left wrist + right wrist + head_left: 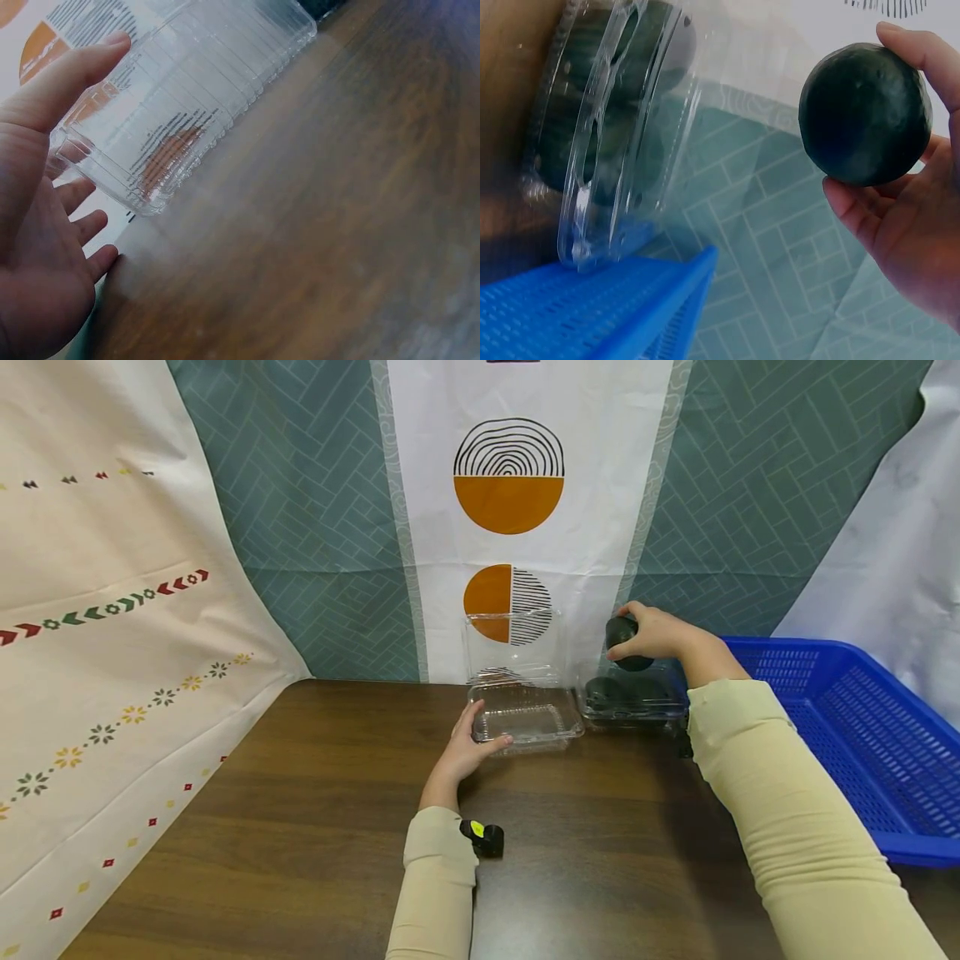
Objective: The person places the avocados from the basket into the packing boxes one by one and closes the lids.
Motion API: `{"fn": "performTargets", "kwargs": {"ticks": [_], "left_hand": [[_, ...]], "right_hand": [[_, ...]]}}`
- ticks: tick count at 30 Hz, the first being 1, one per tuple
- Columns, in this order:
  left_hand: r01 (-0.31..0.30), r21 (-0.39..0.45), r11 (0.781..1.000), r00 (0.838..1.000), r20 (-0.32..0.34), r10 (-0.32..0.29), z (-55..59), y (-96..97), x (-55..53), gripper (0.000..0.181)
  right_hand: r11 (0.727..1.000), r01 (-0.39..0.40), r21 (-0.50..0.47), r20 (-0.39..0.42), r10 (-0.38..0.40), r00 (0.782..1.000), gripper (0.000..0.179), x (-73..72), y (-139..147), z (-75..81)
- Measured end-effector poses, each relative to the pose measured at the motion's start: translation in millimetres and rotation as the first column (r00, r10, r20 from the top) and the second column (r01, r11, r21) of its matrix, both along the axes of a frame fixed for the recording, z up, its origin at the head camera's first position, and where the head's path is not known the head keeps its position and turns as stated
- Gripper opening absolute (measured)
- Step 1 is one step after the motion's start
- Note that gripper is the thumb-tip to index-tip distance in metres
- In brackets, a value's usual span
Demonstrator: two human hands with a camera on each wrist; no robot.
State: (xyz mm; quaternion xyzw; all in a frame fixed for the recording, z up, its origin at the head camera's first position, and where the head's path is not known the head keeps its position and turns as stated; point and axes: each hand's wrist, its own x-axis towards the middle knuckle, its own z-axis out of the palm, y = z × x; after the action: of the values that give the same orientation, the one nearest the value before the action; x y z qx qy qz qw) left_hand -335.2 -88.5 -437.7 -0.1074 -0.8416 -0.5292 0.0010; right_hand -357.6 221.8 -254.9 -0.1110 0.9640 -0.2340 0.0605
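Observation:
My right hand (660,633) holds a dark green, round fruit that looks like an avocado (864,112), thumb and fingers around its sides. The fruit is raised above a clear plastic clamshell (633,714) that has more dark green fruits (604,97) inside. To the left of that stands a second clamshell (525,714), its tray bare and its lid upright against the cloth behind. My left hand (467,750) grips this tray at its front left corner, the thumb along the front rim and the fingers at the left side.
A blue plastic basket (825,652) stands at the right, close beside the filled clamshell. The brown wooden table (337,827) ends at a patterned cloth (315,527) at the back. A light embroidered cloth (97,693) hangs along the left side.

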Motion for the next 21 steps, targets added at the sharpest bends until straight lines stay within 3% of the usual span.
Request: {"fn": "performTargets", "kwargs": {"ticks": [7,14,21], "left_hand": [[-0.008,-0.006,1.000,1.000,0.000,0.008,0.4,0.2,-0.3,0.093],[-0.008,0.002,1.000,1.000,0.008,0.008,0.4,0.6,-0.5,0.093],[-0.013,0.008,1.000,1.000,0.021,0.013,-0.7,0.8,-0.7,0.093]], "right_hand": [[1.000,-0.002,-0.029,0.007,0.002,1.000,0.076,-1.3,-14,-3.8],[0.999,-0.020,-0.037,-0.024,0.020,1.000,0.084,-3.5,-25,-10.5],[0.999,-0.026,-0.021,-0.018,0.026,1.000,0.076,-6.9,-40,-15.0]]}}
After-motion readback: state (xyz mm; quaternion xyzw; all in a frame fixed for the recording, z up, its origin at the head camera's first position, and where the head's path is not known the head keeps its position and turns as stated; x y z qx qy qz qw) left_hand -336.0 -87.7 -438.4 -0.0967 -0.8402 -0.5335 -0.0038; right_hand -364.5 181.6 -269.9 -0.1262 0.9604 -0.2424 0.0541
